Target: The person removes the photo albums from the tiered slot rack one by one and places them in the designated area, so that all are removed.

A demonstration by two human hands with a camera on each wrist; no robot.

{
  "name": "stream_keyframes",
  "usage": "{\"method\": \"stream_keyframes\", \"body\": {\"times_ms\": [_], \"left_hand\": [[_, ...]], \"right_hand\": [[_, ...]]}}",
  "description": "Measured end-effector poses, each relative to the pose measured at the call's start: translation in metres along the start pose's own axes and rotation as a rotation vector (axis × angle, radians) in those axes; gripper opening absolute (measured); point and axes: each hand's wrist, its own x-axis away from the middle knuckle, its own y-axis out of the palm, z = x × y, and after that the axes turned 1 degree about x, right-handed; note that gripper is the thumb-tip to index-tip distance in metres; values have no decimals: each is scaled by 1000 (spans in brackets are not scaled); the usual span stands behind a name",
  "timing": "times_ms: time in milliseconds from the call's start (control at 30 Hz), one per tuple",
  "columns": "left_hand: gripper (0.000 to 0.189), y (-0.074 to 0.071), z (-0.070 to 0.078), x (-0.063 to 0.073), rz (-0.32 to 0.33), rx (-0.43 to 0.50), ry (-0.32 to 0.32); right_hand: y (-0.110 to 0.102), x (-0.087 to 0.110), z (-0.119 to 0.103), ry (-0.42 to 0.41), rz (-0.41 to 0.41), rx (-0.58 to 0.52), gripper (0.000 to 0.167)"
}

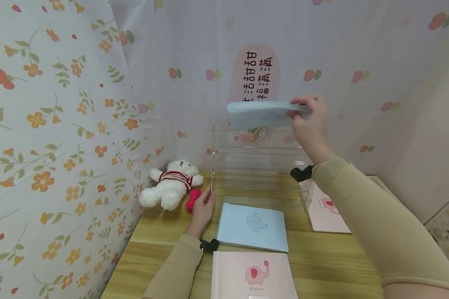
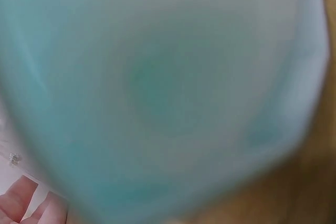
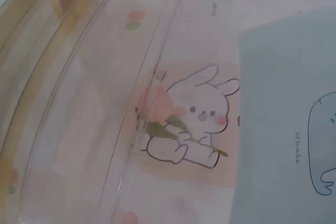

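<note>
Floral curtains hang behind a wooden table [image 1: 321,257], where a clear acrylic shelf rack [image 1: 258,166] stands against the backdrop. The right hand [image 1: 309,120] holds a light blue notebook [image 1: 262,114] flat at the level of the rack's top — fingers curled over its right edge, thumb beneath, a firm pinch. By my reading, the step in hand is setting this notebook onto or into the top tier. The next move calls for keeping it level, lining its edge up with the rack's opening and easing it in without knocking the clear walls.

The left hand [image 1: 203,206] rests by the rack's lower left corner with fingers fairly straight, touching it or very near it — it looks to be steadying the rack. It holds nothing.

On the table lie a second blue notebook with a whale [image 1: 252,226], a pink notebook with an elephant [image 1: 254,276] nearer the person, and another pink notebook [image 1: 327,211] at the rack's right. A white plush bear [image 1: 172,185] sits to the left. The left wrist view is a blue blur; the right wrist view shows the held notebook's whale cover [image 3: 294,129] over the rack.
</note>
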Motion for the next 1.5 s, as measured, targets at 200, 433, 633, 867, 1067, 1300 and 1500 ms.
{"method": "stream_keyframes", "body": {"times_ms": [200, 433, 633, 867, 1067, 1300, 1500], "left_hand": [[49, -3, 0, -1, -7, 2, 20], [49, -1, -2, 0, -13, -2, 29], [48, 1, 0, 3, -13, -8, 30], [47, 0, 0, 2, -4, -21, 48], [48, -1, 1, 1, 2, -42, 68], [47, -1, 0, 1, 9, -38, 53], [48, -2, -1, -1, -19, -14, 23]], "right_hand": [[-23, 26, 1, -41, -15, 4, 13], [-48, 79, 21, -52, -114, 105, 16], [-75, 128, 45, -1, -211, 189, 16], [-104, 161, 68, 15, -269, 243, 19], [-128, 187, 85, 50, -344, 269, 27], [-159, 209, 115, 111, -459, 316, 33], [-180, 218, 134, 128, -554, 374, 35]]}}
